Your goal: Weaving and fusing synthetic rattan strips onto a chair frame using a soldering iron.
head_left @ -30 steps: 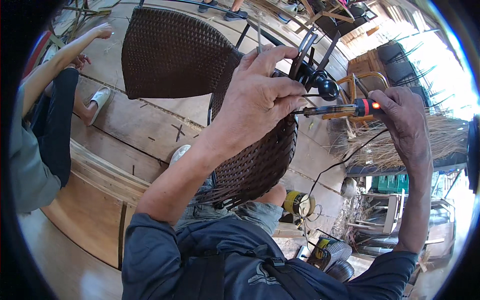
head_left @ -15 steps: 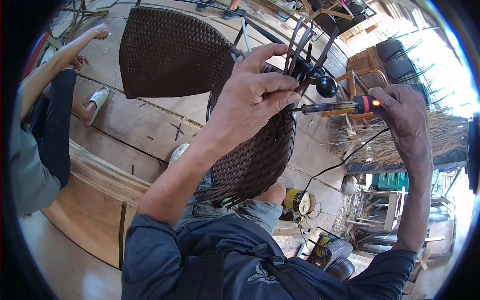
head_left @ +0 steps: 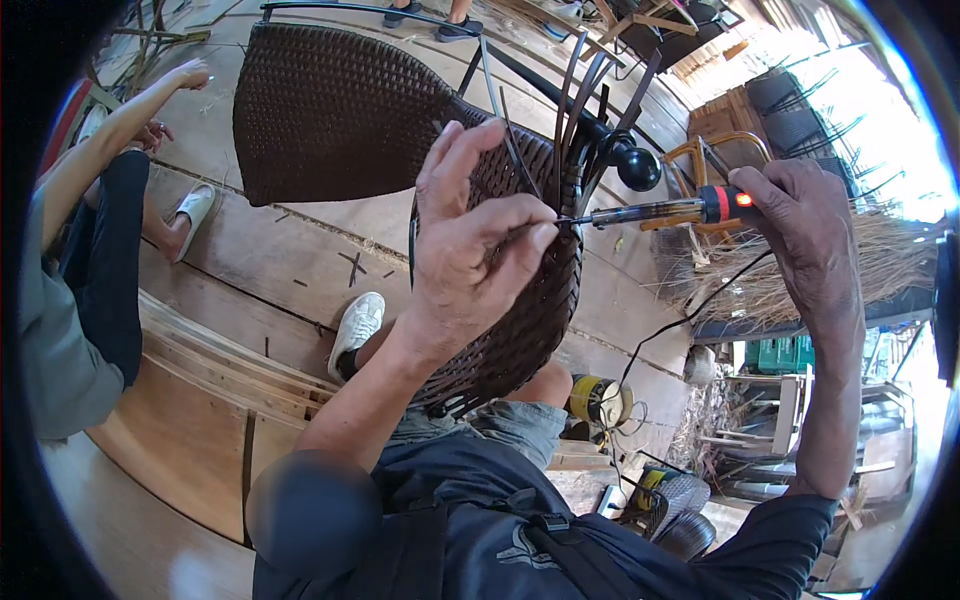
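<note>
Shifted since half a second back: left hand [head_left: 470, 250] lower against the woven chair [head_left: 340, 110], index finger now raised clear; loose strands [head_left: 590, 110] fanned wider above the rim. Heated tool [head_left: 660, 212] at much the same angle, lamp at the grip lit as before.

Left fingers [head_left: 520, 235] pinched narrow on a thin dark strand end at the chair's top edge, right where the tool tip meets the weave. Right hand [head_left: 800, 240] wrapped tight round the tool's black grip, out past the chair's right edge. Chair propped on the lap, back panel tilted away over the plank floor [head_left: 290, 250].

Risks, as judged:
- Hot tip almost touching the pinching fingertips; slight slip likely means a burn.
- Tip held too long on one spot: scorched or melted-through weave.
- Cord [head_left: 690, 320] trailing down toward the floor clutter; snag could jerk the tool off line.
- Free strands near the tip could catch heat unintended.

Another person's legs [head_left: 100, 250] at the floor's left edge, well apart.
</note>
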Available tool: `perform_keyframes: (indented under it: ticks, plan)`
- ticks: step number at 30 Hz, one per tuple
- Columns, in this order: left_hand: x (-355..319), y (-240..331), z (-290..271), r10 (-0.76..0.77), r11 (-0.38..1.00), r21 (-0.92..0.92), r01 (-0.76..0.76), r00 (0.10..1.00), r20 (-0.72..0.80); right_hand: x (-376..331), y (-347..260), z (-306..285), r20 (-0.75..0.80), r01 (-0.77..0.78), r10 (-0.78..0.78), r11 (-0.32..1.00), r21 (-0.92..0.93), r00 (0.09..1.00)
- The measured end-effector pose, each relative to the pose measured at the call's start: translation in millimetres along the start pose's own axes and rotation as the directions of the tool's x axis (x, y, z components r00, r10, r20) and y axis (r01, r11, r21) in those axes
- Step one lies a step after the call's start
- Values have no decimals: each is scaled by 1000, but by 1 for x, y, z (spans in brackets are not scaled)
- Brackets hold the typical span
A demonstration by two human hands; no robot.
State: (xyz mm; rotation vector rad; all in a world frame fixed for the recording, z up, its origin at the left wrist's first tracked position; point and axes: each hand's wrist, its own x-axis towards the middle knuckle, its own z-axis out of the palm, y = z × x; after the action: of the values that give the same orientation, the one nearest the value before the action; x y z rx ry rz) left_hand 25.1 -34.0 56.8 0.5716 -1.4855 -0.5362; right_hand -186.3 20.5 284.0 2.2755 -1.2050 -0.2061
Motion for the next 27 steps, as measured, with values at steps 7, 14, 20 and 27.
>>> perform_keyframes:
  ticks: [7, 14, 20, 27]
  plan:
    - [-7, 1, 9, -454, 728, -536, 428, 886, 91, 2, 4, 2, 7, 7, -8, 1000, 19, 1000]
    - [0, -8, 12, -468, 746, -490, 450, 879, 94, 3, 6, 2, 12, 17, -17, 1000, 11, 1000]
    - [9, -14, 18, -440, 806, -402, 435, 894, 86, 4, 5, 0, 18, 21, -22, 1000, 17, 1000]
    - [14, -13, 16, -415, 842, -342, 416, 906, 81, 5, 1, -3, 36, 14, -12, 999, -43, 999]
